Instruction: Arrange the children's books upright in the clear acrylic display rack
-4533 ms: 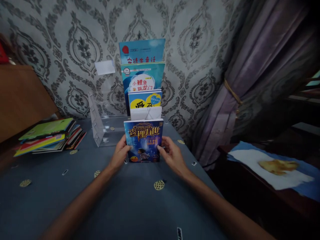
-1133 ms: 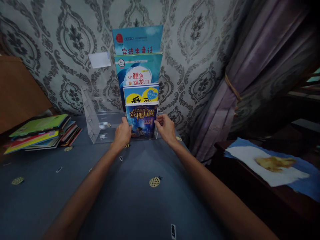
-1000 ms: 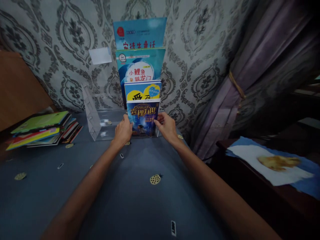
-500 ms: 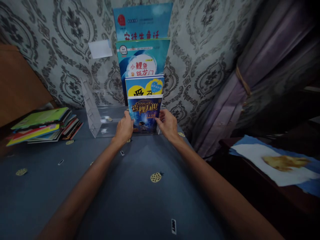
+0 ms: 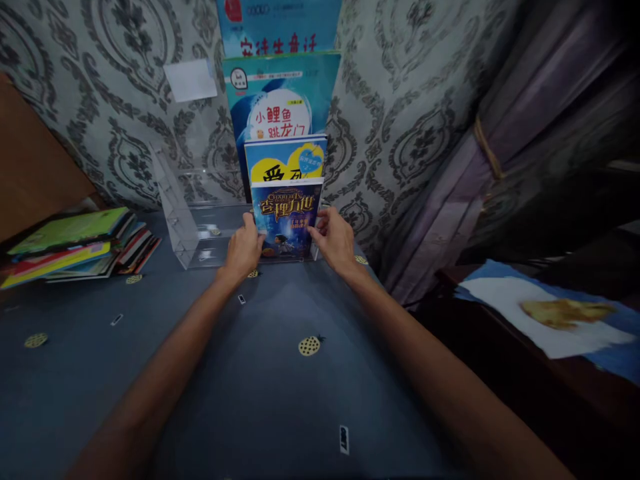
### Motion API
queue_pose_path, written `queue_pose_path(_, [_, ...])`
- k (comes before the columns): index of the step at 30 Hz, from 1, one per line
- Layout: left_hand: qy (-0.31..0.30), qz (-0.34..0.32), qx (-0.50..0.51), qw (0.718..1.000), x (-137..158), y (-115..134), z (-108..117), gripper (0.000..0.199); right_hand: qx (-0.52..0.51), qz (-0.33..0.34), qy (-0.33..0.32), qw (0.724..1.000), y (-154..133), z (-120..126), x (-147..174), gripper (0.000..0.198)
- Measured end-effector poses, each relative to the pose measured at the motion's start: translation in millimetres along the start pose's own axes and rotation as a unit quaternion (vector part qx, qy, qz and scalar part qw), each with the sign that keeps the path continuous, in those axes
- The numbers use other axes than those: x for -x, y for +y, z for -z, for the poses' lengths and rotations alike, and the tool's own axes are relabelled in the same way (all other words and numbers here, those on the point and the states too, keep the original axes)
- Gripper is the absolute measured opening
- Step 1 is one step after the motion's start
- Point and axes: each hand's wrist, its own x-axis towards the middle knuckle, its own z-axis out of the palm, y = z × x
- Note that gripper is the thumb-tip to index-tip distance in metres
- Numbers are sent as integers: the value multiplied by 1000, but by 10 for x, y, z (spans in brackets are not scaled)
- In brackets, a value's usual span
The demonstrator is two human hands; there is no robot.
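A small dark-blue book (image 5: 285,223) with gold lettering stands upright at the front of a clear tiered rack (image 5: 173,220). My left hand (image 5: 244,248) grips its left edge, and my right hand (image 5: 334,240) has its right edge between thumb and fingers. Right behind it rises a blue-and-yellow book (image 5: 285,160), mostly covered below. Farther back and higher stand a teal book (image 5: 280,87) with a white circle and a larger blue book (image 5: 280,27), cut off by the top of the view.
At left lies a stack of several thin books (image 5: 70,247) on the blue tablecloth (image 5: 280,413). A white card (image 5: 191,80) is above the rack's left part. A tied curtain (image 5: 450,193) hangs at right, beside a dark surface with a stained white-and-blue cloth (image 5: 545,320).
The view has tilted slightly, so everything sits a little higher and farther left. Both hands keep hold of the dark-blue book, which stays in the same place in the rack.
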Motion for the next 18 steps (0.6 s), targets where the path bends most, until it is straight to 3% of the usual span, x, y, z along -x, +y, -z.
queue_pose_path(7, [-1, -1, -25, 1000, 21, 11, -1, 33, 4, -18, -15, 1000, -33, 23, 2, 22])
queue_pose_path(18, [-23, 27, -49, 998, 19, 65, 181, 38, -14, -22, -12, 1000, -83, 65, -1, 34])
